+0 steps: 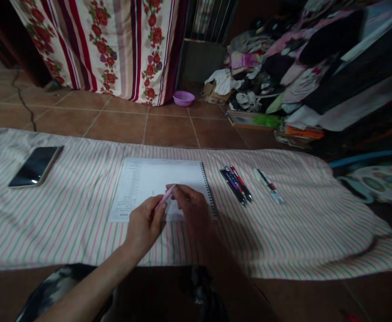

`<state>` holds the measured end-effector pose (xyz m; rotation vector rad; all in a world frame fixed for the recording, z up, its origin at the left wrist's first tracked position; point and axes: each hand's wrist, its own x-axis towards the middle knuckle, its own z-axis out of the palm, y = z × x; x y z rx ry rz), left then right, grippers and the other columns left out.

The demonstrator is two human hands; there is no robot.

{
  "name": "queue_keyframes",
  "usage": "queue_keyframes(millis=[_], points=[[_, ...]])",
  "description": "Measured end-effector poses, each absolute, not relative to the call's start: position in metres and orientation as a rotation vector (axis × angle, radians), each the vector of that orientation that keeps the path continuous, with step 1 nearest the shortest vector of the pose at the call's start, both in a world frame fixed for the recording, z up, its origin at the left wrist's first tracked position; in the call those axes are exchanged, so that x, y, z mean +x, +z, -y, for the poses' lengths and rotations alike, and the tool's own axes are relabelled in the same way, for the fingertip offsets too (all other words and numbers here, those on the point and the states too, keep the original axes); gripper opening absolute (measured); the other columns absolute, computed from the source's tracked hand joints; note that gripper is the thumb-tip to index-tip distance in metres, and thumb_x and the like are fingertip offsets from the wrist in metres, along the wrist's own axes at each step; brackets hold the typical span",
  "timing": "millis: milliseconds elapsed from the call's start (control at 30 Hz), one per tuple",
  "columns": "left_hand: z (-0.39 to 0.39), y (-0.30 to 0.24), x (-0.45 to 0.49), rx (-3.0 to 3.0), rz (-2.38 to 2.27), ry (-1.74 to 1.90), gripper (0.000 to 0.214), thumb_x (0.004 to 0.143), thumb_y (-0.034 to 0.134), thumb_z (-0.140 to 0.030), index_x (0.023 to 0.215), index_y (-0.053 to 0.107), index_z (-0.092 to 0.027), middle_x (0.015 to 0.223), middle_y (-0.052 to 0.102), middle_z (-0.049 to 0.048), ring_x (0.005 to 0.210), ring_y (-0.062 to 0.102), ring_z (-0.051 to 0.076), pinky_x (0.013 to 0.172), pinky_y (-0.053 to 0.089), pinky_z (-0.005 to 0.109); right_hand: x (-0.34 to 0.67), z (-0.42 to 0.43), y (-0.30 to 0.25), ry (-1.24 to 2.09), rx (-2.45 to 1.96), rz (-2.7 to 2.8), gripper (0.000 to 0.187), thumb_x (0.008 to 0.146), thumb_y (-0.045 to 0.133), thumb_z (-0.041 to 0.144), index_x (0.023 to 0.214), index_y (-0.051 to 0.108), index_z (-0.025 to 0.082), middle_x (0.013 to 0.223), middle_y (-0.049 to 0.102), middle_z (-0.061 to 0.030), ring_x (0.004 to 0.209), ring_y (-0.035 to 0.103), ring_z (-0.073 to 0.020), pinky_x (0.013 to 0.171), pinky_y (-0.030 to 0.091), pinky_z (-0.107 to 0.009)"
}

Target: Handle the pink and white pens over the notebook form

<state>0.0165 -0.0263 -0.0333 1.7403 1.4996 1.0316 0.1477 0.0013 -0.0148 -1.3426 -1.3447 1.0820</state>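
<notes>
Above a spiral-bound notebook (169, 172) with a largely blank white page, my left hand (145, 222) is closed around a pink pen (165, 197). The pen slants up to the right. At its upper end the fingers of my right hand (195, 209) are pinched together on the tip. Whether a cap or another small part sits between those fingers is too small to tell. Both hands cover the lower middle of the page. Small printed text runs down the page's left side, and a small mark shows near its middle.
Several pens (238, 183) lie in a bunch right of the notebook, with a pale pen (270, 185) farther right. A phone (36, 167) rests at the left on the striped cloth (82, 214). Beyond are a floral curtain (125, 49), a purple basin (183, 98) and heaped clothes (283, 62).
</notes>
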Motion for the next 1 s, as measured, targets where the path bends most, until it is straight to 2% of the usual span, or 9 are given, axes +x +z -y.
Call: queue_keyframes(millis=[67, 167, 267, 400, 500, 667, 767, 1000], points=[[0.023, -0.037, 0.011, 2.037, -1.576, 1.035, 0.031, 0.091, 0.040, -0.031, 0.105, 0.061, -0.013, 0.080, 0.065, 0.0057, 0.070, 0.061, 0.016, 0.061, 0.047, 0.026, 0.147, -0.003, -0.015, 0.955, -1.422, 1.401, 0.030, 0.081, 0.050, 0.042, 0.077, 0.068, 0.018, 0.074, 0.068, -0.0031, 0.069, 0.060, -0.0148, 0.064, 0.043, -0.025], [0.021, -0.040, 0.005, 2.323, -1.685, 1.023, 0.032, 0.093, 0.037, -0.027, 0.110, 0.058, -0.012, 0.077, 0.064, 0.0051, 0.063, 0.060, 0.014, 0.054, 0.045, 0.025, 0.147, -0.006, -0.015, 0.877, -1.536, 1.445, 0.036, 0.079, 0.052, 0.050, 0.062, 0.059, 0.018, 0.055, 0.056, 0.0014, 0.054, 0.050, -0.0116, 0.055, 0.037, -0.024], [0.022, -0.038, 0.002, 2.493, -1.731, 1.007, 0.028, 0.092, 0.041, -0.024, 0.113, 0.057, -0.015, 0.074, 0.063, 0.0025, 0.060, 0.058, 0.013, 0.051, 0.042, 0.024, 0.147, -0.009, -0.017, 0.983, -1.533, 1.472, 0.043, 0.079, 0.047, 0.055, 0.055, 0.048, 0.020, 0.045, 0.039, 0.0055, 0.044, 0.037, -0.0090, 0.046, 0.029, -0.023], [0.024, -0.034, -0.001, 2.680, -1.740, 1.015, 0.028, 0.088, 0.045, -0.018, 0.114, 0.057, -0.017, 0.075, 0.064, 0.0026, 0.064, 0.056, 0.015, 0.053, 0.040, 0.025, 0.147, -0.012, -0.021, 1.138, -1.488, 1.427, 0.050, 0.081, 0.041, 0.060, 0.050, 0.039, 0.021, 0.041, 0.031, 0.0071, 0.038, 0.030, -0.0076, 0.042, 0.024, -0.023], [0.024, -0.031, -0.003, 2.779, -1.764, 1.002, 0.029, 0.086, 0.047, -0.014, 0.112, 0.058, -0.018, 0.077, 0.065, 0.0036, 0.065, 0.054, 0.015, 0.056, 0.039, 0.028, 0.149, -0.012, -0.023, 1.200, -1.493, 1.458, 0.054, 0.079, 0.042, 0.061, 0.044, 0.033, 0.022, 0.038, 0.028, 0.0070, 0.036, 0.027, -0.0067, 0.040, 0.021, -0.024], [0.024, -0.028, -0.004, 2.862, -1.746, 0.930, 0.025, 0.088, 0.049, -0.025, 0.107, 0.061, -0.017, 0.073, 0.066, 0.0037, 0.062, 0.052, 0.016, 0.057, 0.038, 0.029, 0.148, -0.010, -0.026, 1.331, -1.441, 1.359, 0.052, 0.079, 0.043, 0.059, 0.043, 0.032, 0.023, 0.037, 0.025, 0.0080, 0.034, 0.020, -0.0061, 0.037, 0.017, -0.024], [0.025, -0.029, -0.006, 2.846, -1.740, 0.959, 0.023, 0.088, 0.049, -0.025, 0.102, 0.064, -0.016, 0.068, 0.065, 0.0033, 0.062, 0.053, 0.016, 0.057, 0.038, 0.028, 0.144, -0.007, -0.028, 1.343, -1.411, 1.311, 0.049, 0.079, 0.043, 0.057, 0.045, 0.032, 0.023, 0.038, 0.025, 0.0082, 0.035, 0.019, -0.0063, 0.037, 0.016, -0.024], [0.030, -0.026, -0.009, 2.423, -1.664, 1.069, 0.028, 0.089, 0.045, -0.030, 0.095, 0.068, -0.014, 0.064, 0.062, 0.0036, 0.058, 0.055, 0.014, 0.054, 0.038, 0.024, 0.138, 0.005, -0.012, 1.061, -1.405, 1.513, 0.045, 0.084, 0.037, 0.049, 0.049, 0.029, 0.022, 0.046, 0.026, 0.0062, 0.045, 0.025, -0.0083, 0.045, 0.021, -0.025]])
